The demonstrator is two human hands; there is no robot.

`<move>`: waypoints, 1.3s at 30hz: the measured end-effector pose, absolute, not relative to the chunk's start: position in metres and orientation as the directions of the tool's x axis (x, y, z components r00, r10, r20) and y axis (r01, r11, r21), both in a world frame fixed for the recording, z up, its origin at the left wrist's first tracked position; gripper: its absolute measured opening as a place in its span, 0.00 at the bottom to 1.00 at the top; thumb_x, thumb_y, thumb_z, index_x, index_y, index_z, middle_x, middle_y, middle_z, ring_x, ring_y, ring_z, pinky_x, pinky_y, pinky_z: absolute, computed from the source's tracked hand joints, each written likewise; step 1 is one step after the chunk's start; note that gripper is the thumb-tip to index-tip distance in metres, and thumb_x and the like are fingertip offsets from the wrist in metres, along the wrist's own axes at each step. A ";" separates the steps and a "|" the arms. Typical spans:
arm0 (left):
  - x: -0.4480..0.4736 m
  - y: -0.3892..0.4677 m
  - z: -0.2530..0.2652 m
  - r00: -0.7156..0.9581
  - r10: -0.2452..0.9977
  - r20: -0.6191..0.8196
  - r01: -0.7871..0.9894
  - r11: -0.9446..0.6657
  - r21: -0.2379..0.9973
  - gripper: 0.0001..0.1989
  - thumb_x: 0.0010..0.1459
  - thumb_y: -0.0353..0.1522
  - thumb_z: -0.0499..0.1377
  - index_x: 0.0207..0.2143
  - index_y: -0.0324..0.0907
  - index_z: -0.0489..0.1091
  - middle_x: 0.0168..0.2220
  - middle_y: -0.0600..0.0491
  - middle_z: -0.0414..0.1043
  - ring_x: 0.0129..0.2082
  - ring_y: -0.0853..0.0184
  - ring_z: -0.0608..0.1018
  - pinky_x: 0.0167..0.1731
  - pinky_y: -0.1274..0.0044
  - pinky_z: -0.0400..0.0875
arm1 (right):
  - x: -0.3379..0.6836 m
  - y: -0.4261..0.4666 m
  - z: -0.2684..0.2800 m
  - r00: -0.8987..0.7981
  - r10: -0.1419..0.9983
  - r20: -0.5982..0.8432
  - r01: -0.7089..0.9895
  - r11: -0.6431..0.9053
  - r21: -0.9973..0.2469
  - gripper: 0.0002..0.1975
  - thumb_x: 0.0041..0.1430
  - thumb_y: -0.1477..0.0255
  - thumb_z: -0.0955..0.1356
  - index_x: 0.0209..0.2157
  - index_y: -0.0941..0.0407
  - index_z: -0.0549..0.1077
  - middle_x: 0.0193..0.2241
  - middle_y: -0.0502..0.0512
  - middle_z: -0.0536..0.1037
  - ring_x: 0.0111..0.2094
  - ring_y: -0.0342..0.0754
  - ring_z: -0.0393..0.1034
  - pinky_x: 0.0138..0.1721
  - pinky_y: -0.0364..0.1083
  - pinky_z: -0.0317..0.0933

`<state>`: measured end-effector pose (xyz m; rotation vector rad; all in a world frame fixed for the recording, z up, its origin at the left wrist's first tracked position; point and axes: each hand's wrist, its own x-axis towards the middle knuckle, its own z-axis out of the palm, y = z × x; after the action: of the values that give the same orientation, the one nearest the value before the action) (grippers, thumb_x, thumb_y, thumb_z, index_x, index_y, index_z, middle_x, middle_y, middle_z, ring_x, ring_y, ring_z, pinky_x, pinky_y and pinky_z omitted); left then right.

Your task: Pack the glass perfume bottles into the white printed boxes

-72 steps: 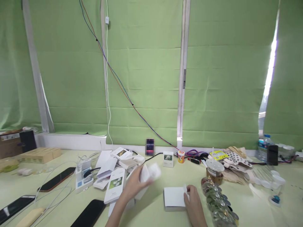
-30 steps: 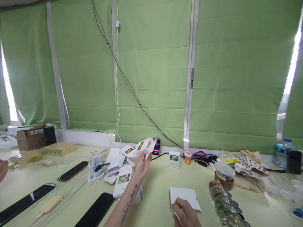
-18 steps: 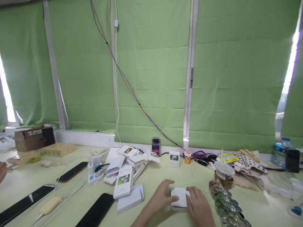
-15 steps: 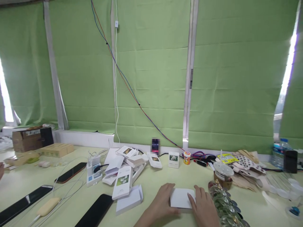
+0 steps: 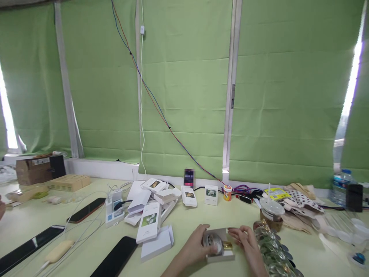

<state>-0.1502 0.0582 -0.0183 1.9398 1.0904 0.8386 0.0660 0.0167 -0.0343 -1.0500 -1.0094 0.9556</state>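
I see green blinds (image 5: 184, 80) behind a pale table (image 5: 184, 225). On it, between left hand (image 5: 196, 248) and right hand (image 5: 249, 246), lies an open, shallow white box (image 5: 221, 258), a round clear item (image 5: 216, 241) and gold piece (image 5: 227, 246) inside. The left fingers clamp one end; whether the right ones grip, I can't tell.

This looks like a shared office or light workroom; which of the two cannot be told. A long pale desk (image 5: 184, 219) runs below bright windows (image 5: 352, 80) covered by green blinds (image 5: 184, 96), with phones (image 5: 86, 211), a power strip (image 5: 114, 216) and loose cables (image 5: 241, 188) on it. White printed cartons (image 5: 149, 223), a cardboard box (image 5: 31, 172), a drink cup (image 5: 271, 208) and a water bottle (image 5: 341, 187) share it, and another person's fingers (image 5: 1, 209) show at the left edge
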 end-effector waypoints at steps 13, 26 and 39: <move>-0.148 0.070 -0.014 0.194 0.969 0.156 0.076 -0.173 0.982 0.26 0.49 0.57 0.53 0.28 0.42 0.63 0.19 0.58 0.65 0.16 0.69 0.71 0.18 0.77 0.67 | 0.057 0.015 -0.044 -0.147 0.926 0.347 0.741 0.336 -0.582 0.22 0.47 0.84 0.59 0.42 0.55 0.73 0.40 0.56 0.73 0.41 0.47 0.70 0.44 0.41 0.60; -0.213 0.091 0.039 -0.294 0.874 0.386 0.140 -0.360 0.922 0.19 0.52 0.49 0.56 0.30 0.43 0.66 0.20 0.57 0.68 0.17 0.64 0.72 0.18 0.72 0.72 | 0.055 0.009 -0.037 -0.236 0.948 0.215 0.816 0.313 -0.485 0.15 0.55 0.81 0.60 0.36 0.50 0.71 0.37 0.49 0.74 0.35 0.45 0.74 0.37 0.39 0.60; -0.235 0.106 0.037 -0.538 0.693 0.481 0.226 -0.432 0.873 0.29 0.58 0.40 0.54 0.60 0.44 0.50 0.59 0.41 0.59 0.56 0.54 0.69 0.52 0.64 0.66 | 0.050 0.010 -0.040 -0.244 0.948 0.203 0.829 0.312 -0.465 0.14 0.57 0.82 0.59 0.38 0.53 0.70 0.39 0.55 0.72 0.38 0.47 0.74 0.39 0.42 0.62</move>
<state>-0.2354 0.1057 0.0366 1.2898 1.4473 2.0390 0.0500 0.0100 -0.0397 -1.5740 -2.1420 0.3630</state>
